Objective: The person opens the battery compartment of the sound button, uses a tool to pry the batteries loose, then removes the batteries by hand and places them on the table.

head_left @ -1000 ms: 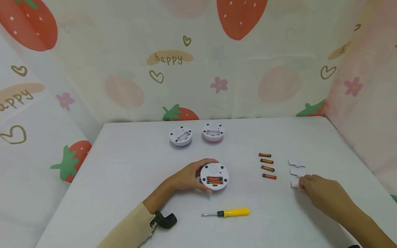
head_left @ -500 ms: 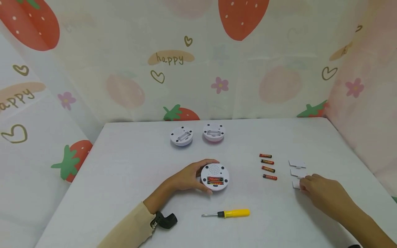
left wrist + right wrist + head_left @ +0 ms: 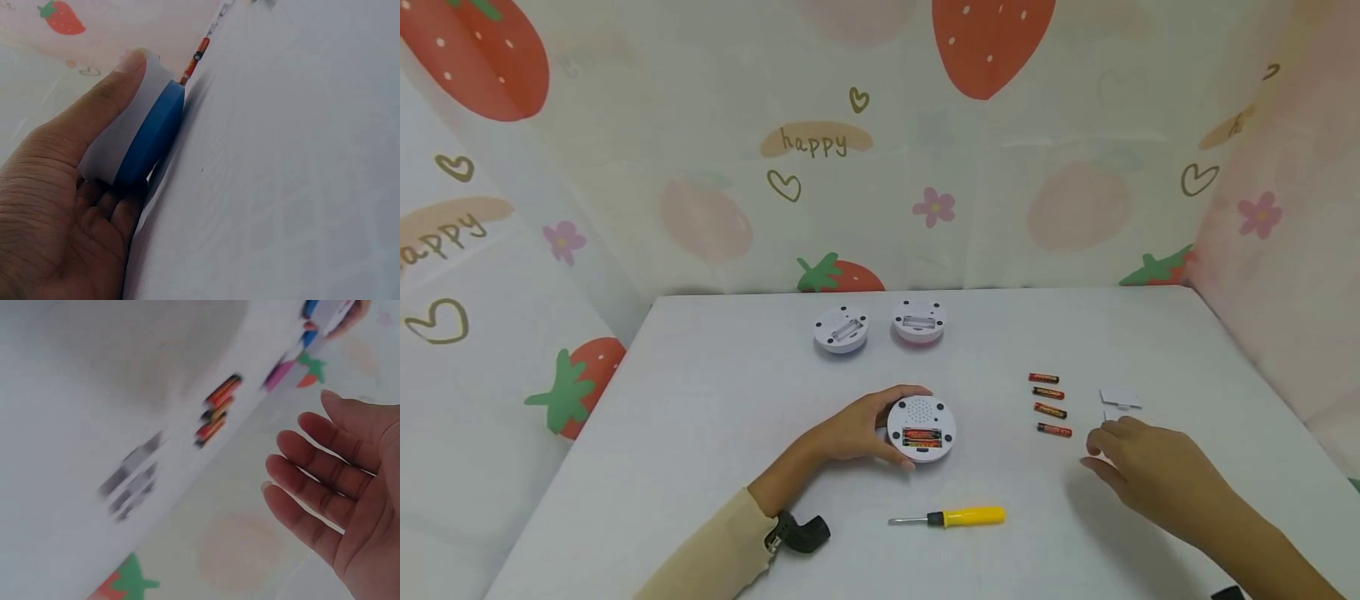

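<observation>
My left hand (image 3: 854, 428) grips a round white device (image 3: 921, 412) from its left side, thumb and fingers around the rim. Two red batteries (image 3: 922, 438) lie in its uncovered compartment. In the left wrist view the device's blue side (image 3: 153, 134) faces the tabletop. My right hand (image 3: 1165, 467) hovers by the small white battery covers (image 3: 1120, 398), hiding some of them in the head view. Its fingers (image 3: 312, 494) are spread and loosely bent in the right wrist view, with nothing visible between them. Blur there hides how many covers lie on the table.
Several loose batteries (image 3: 1050, 410) lie in a column left of the covers. Two more round devices (image 3: 841, 331) stand upturned at the back, with bare compartments. A yellow-handled screwdriver (image 3: 973, 517) lies in front. Patterned cloth (image 3: 985, 167) surrounds the white table (image 3: 737, 350).
My right hand has moved a little left from the nearest cover, and its thumb and fingers have parted. The left hand keeps its grip on the device in the same place.
</observation>
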### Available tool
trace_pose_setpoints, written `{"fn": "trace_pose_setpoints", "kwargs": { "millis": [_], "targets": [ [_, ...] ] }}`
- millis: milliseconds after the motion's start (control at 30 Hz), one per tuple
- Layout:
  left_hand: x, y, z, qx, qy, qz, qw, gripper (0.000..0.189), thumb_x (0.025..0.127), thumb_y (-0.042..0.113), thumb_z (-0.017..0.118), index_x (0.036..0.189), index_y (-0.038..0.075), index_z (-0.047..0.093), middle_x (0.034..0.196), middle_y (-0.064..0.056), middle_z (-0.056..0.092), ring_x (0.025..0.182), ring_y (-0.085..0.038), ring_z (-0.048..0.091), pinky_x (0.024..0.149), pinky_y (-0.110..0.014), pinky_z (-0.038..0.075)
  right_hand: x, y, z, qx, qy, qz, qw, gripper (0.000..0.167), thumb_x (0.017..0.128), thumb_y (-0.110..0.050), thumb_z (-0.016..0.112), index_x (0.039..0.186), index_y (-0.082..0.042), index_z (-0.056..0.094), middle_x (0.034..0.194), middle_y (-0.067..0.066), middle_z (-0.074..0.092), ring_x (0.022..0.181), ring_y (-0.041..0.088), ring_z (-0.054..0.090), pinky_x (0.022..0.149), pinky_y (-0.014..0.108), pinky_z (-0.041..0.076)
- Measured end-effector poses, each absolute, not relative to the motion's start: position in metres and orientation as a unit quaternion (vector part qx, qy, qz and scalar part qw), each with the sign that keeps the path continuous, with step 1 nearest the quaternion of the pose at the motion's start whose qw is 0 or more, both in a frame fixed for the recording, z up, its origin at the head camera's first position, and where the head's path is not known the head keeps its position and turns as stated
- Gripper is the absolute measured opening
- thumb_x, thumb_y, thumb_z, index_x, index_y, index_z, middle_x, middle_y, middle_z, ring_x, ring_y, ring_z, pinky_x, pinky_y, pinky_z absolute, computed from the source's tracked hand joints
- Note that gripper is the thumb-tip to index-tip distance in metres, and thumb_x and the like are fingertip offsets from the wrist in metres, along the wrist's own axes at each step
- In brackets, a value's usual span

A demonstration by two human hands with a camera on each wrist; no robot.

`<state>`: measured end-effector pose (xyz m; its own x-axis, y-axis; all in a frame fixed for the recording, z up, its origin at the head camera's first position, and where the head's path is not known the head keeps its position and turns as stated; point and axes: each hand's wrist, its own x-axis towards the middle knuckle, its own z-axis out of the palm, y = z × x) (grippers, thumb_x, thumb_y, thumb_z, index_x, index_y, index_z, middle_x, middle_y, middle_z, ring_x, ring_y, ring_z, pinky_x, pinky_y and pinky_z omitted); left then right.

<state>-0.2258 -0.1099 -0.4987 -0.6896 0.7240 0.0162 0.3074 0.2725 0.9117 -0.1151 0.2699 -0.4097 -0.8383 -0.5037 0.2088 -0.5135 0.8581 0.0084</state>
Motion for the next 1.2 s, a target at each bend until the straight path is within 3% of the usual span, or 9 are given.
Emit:
{"fn": "trace_pose_setpoints", "kwargs": {
  "millis": [233,600,800,967,1200],
  "targets": [
    [-0.226,-0.111,-0.497,0.338,0.771,0.499,0.205,0.096,0.072,0.02,0.094,0.153,0.028,0.042,0.151,0.013,0.046,0.135,-0.007,0.046,0.117,-0.027,0.033,-0.11,0.22,-0.405,0.328,-0.939,0.043,0.089,0.019,0.081,-0.023,0.086,0.087,-0.019,0.069,0.082,-0.011,0.064,0.067,0.004,0.053,0.056,0.023,0.049],
    [-0.226,-0.115,-0.495,0.329,0.771,0.507,0.202,0.099,0.073,0.018,0.094,0.155,0.028,0.04,0.155,0.01,0.043,0.139,-0.006,0.043,0.116,-0.026,0.035,-0.117,0.153,-0.414,0.392,-0.918,0.045,-0.044,0.024,0.086,-0.036,0.082,0.097,-0.017,0.073,0.091,-0.008,0.066,0.076,0.007,0.054,0.065,0.025,0.053],
    [-0.227,-0.115,-0.496,0.328,0.763,0.52,0.202,0.097,0.072,0.016,0.094,0.153,0.03,0.042,0.152,0.011,0.045,0.137,-0.006,0.046,0.115,-0.026,0.037,-0.127,0.134,-0.419,0.412,-0.904,0.038,-0.108,0.03,0.081,-0.04,0.085,0.096,-0.018,0.073,0.082,-0.012,0.061,0.071,0.004,0.05,0.061,0.023,0.047],
    [-0.228,-0.113,-0.499,0.336,0.754,0.526,0.207,0.097,0.073,0.015,0.094,0.153,0.03,0.042,0.153,0.011,0.044,0.138,-0.006,0.045,0.115,-0.026,0.035,-0.13,0.127,-0.421,0.404,-0.903,0.033,-0.143,0.032,0.077,-0.044,0.087,0.084,-0.019,0.069,0.07,-0.014,0.051,0.061,0.005,0.044,0.056,0.021,0.041],
    [-0.229,-0.114,-0.5,0.334,0.754,0.525,0.208,0.098,0.071,0.015,0.095,0.154,0.028,0.042,0.152,0.011,0.045,0.138,-0.005,0.044,0.115,-0.025,0.035,-0.129,0.122,-0.426,0.386,-0.906,0.032,-0.17,0.025,0.08,-0.029,0.088,0.079,-0.019,0.066,0.068,-0.013,0.05,0.061,0.006,0.044,0.06,0.021,0.042]
  ]
}}
